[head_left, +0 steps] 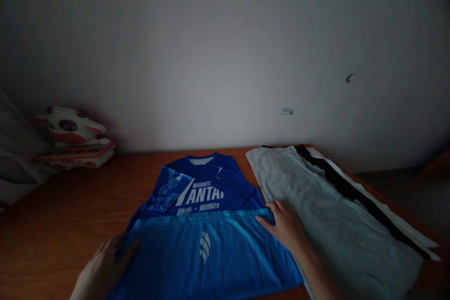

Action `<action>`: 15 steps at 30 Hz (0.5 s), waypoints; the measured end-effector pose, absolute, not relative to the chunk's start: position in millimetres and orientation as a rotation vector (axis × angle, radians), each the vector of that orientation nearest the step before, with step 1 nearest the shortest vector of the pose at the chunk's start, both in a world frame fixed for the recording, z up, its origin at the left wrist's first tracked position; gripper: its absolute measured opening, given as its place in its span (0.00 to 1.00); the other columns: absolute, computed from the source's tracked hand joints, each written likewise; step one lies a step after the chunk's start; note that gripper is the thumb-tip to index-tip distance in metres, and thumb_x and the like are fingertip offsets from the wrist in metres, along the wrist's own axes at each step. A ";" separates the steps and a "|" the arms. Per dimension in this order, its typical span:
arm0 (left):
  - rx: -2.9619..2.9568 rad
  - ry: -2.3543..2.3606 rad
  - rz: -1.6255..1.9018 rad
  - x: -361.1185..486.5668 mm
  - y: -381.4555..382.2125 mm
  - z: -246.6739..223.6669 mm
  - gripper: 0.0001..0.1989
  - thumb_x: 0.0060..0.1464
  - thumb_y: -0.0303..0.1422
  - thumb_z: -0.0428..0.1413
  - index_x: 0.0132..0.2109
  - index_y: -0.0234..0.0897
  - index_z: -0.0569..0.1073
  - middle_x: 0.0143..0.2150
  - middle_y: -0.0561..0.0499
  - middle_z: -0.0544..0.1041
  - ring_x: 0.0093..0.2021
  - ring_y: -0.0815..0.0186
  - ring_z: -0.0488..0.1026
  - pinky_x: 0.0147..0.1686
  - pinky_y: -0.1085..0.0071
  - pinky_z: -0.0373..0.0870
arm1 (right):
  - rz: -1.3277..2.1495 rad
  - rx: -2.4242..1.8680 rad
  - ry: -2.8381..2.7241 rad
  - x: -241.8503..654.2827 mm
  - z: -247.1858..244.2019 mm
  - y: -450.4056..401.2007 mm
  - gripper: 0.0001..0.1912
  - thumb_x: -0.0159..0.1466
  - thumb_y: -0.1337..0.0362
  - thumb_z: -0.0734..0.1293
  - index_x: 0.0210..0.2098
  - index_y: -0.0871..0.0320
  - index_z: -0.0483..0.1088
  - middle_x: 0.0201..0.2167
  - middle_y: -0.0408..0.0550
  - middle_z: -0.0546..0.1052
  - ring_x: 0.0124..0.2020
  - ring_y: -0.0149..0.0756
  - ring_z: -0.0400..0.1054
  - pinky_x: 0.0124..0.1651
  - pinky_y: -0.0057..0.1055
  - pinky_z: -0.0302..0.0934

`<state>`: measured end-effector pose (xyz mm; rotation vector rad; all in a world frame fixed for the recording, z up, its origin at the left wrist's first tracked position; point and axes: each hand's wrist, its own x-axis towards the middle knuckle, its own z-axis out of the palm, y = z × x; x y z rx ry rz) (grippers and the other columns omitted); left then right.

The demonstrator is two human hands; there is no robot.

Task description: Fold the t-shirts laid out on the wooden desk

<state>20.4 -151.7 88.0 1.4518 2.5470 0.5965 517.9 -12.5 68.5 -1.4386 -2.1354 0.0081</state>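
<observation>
A blue shirt (211, 197) with white lettering lies on the wooden surface, its collar pointing to the wall. Its lower part is folded up over the front, showing a lighter blue panel (168, 248) with a pale leaf-like mark. At the left end of this fold, my left hand (105, 262) rests against the edge with thumb and fingers apart. My right hand (284, 225) touches the fold's upper right corner, thumb on the cloth and fingers spread beside it. Both sleeves lie turned inward across the shirt's chest.
To the right, a grey garment (309, 201) lies beside black cloth (351, 192) and white cloth (383, 211). A cow-shaped toy keyboard (80, 154) stands at the back left of the wooden surface (70, 206). A plain wall (211, 56) rises behind.
</observation>
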 end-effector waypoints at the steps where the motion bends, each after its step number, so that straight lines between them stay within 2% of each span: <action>1: 1.406 2.529 0.577 19.9 -149.8 89.8 0.32 0.49 0.58 0.48 0.48 0.38 0.75 0.41 0.41 0.83 0.41 0.46 0.81 0.42 0.54 0.76 | -0.004 -1.456 -2.145 518.5 67.3 -12.7 0.17 0.65 0.48 0.67 0.42 0.55 0.72 0.38 0.53 0.78 0.42 0.49 0.74 0.45 0.42 0.66; 4: 1.327 2.434 0.575 17.6 -138.2 97.2 0.31 0.45 0.60 0.50 0.44 0.41 0.77 0.32 0.46 0.83 0.38 0.48 0.81 0.38 0.59 0.75 | 0.058 -1.464 -2.147 516.6 66.9 -10.9 0.12 0.65 0.51 0.66 0.35 0.53 0.70 0.34 0.50 0.78 0.39 0.47 0.74 0.43 0.41 0.65; 9: 1.360 2.404 0.616 17.8 -120.8 107.1 0.28 0.42 0.60 0.52 0.38 0.43 0.77 0.35 0.47 0.84 0.40 0.50 0.82 0.38 0.63 0.73 | 0.423 -1.408 -2.027 515.9 68.4 -6.8 0.09 0.64 0.55 0.63 0.37 0.53 0.68 0.34 0.47 0.79 0.36 0.42 0.75 0.41 0.36 0.65; 12: 1.517 2.378 0.614 23.2 -123.9 108.3 0.21 0.48 0.55 0.50 0.34 0.45 0.75 0.30 0.50 0.82 0.34 0.54 0.81 0.33 0.65 0.73 | 0.617 -1.416 -1.932 521.1 67.1 -5.8 0.14 0.60 0.55 0.65 0.43 0.54 0.69 0.33 0.46 0.79 0.33 0.40 0.75 0.39 0.35 0.66; 15: 1.680 2.307 0.756 28.2 -139.6 100.4 0.16 0.52 0.51 0.52 0.37 0.47 0.75 0.35 0.52 0.84 0.36 0.56 0.82 0.37 0.66 0.76 | 0.819 -1.412 -1.914 527.0 65.8 -8.1 0.23 0.57 0.54 0.67 0.49 0.56 0.69 0.30 0.44 0.78 0.30 0.40 0.74 0.36 0.34 0.67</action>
